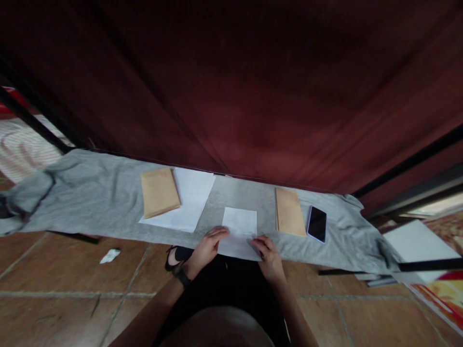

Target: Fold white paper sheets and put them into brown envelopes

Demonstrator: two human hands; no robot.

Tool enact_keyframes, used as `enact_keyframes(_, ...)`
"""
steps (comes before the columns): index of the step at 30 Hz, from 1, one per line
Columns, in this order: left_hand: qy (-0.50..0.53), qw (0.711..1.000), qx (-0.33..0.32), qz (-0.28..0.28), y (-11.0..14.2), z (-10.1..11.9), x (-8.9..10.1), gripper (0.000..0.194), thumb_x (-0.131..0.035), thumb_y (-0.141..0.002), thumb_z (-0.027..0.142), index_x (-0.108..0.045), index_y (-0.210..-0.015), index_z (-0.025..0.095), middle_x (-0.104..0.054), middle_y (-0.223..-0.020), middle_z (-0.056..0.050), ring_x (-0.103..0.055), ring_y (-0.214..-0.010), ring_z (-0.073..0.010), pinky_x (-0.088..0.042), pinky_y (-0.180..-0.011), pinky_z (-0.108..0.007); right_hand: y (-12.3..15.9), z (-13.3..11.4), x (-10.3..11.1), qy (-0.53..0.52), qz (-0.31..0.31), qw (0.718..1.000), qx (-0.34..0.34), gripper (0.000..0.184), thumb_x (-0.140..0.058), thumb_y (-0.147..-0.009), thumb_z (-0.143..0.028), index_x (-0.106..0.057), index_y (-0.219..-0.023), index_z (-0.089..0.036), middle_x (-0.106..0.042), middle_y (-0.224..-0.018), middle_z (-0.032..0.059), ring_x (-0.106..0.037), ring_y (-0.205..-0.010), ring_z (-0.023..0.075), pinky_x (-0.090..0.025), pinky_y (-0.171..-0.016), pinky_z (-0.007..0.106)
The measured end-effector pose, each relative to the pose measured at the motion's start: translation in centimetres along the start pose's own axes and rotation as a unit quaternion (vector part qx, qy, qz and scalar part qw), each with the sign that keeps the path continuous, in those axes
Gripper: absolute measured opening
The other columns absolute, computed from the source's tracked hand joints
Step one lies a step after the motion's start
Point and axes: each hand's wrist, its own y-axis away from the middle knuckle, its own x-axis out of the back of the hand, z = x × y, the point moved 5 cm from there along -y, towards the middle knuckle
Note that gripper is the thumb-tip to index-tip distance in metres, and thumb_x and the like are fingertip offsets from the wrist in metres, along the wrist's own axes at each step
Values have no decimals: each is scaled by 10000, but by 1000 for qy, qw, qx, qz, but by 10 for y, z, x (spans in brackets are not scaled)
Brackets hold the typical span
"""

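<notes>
A white sheet of paper [239,230] lies in front of me at the near edge of the cloth-covered bench, its lower part overhanging slightly toward my lap. My left hand [210,245] pinches the sheet's left edge, fingers pressed together. On the opposite edge, my right hand [268,258] grips the paper with curled fingers. To the left, a stack of brown envelopes [160,193] rests partly on larger white sheets [194,195]. Right of the paper sits another set of brown envelopes [290,212], beside a dark-screened phone [317,224].
Grey cloth [101,193] covers the narrow bench. A dark red panel [235,106] rises directly behind it. Black metal bars [412,161] flank both sides. Below are brown floor tiles [72,270] with a crumpled white scrap [110,256].
</notes>
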Motion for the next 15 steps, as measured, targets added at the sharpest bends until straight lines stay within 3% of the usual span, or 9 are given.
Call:
enact_keyframes(5, -27, 999, -31, -23, 11, 4, -1, 568, -507, -775, -46, -716, -1200, 266, -676, -1329, -46, -578, -1295, -205, -494, -1110, -456, -6, 2, 0, 19, -32, 999, 24, 616, -490, -699, 44, -757, -1153, -276, -707, -1210, 72, -633, -1139, 246, -529, -1015, 428)
enact_keyframes(9, -9, 1000, -23, -2, 17, -2, 4, 339, -603, -864, 103, -745, -1124, 267, -723, -1238, -53, -634, -1212, -216, -514, -1067, -444, -10, 6, 3, -9, -49, 998, 25, 535, -517, -745, 21, -768, -1107, -283, -719, -1196, 56, -642, -1122, 227, -516, -1012, 420)
enact_keyframes(13, 11, 999, 23, 39, 10, -4, 10, 169, -600, -946, 284, -762, -972, 240, -767, -1059, -52, -683, -1055, -212, -535, -980, -397, -17, 9, 5, -47, -39, 998, -6, 231, -548, -933, -230, -776, -962, -244, -737, -1087, 68, -657, -1054, 226, -507, -980, 395)
enact_keyframes(15, 3, 997, 66, 51, 3, -3, 10, 227, -577, -966, 339, -748, -872, 222, -765, -951, -50, -686, -967, -212, -537, -922, -376, -21, 11, 4, -56, -23, 997, -36, 297, -501, -984, -358, -757, -916, -222, -734, -999, 74, -667, -985, 222, -509, -940, 365)
